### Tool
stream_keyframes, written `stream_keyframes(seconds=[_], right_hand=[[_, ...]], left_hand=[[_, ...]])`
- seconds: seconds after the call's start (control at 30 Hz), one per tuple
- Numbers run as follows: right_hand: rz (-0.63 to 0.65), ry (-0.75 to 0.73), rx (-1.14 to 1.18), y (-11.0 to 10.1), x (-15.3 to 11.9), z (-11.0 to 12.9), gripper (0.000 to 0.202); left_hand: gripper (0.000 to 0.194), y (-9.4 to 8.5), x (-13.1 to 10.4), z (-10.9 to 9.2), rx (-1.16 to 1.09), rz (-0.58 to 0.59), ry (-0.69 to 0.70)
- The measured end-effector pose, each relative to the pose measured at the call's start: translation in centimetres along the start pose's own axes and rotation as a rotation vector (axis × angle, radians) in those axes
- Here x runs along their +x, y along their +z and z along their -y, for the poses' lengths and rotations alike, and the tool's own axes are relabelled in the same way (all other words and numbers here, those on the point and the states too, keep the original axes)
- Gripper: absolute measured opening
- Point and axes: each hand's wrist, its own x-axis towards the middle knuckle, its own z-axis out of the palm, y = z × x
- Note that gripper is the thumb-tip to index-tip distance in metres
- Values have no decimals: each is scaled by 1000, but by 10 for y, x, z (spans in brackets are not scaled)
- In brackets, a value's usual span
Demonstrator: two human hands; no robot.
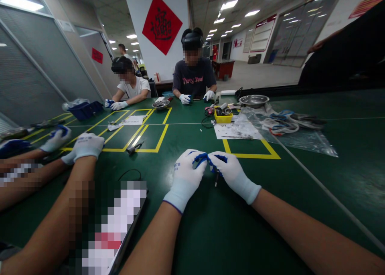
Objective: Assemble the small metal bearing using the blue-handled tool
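My left hand and my right hand meet at the fingertips above the green table. Both wear white gloves with blue palms and fingers. A small dark piece with a metallic tip hangs below the fingers of my right hand, which are closed on it. The fingertips of my left hand are pressed together where the hands touch; whatever they hold is too small and hidden to make out.
Co-workers' gloved hands rest at the left, near a tablet. A metal tool lies on yellow tape. Farther back are a yellow bin, a steel bowl, bagged cables and a blue crate. Two people sit opposite.
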Motion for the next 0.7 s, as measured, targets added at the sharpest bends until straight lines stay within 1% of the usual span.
stream_keyframes(seconds=[0.17, 0.37, 0.53, 0.7], right_hand=[[-26, -23, -16, 0, 2, -5, 45], [-58, -13, 2, 2, 3, -10, 46], [-34, 15, 74, 1, 4, -11, 48], [0, 42, 109, 0, 4, -7, 51]], left_hand=[[17, 0, 0, -1, 5, 32, -11], [15, 1, -1, -3, 25, 48, 22], [17, 0, -2, -4, 13, 3, 13], [13, -1, 0, -6, -49, 4, -22]])
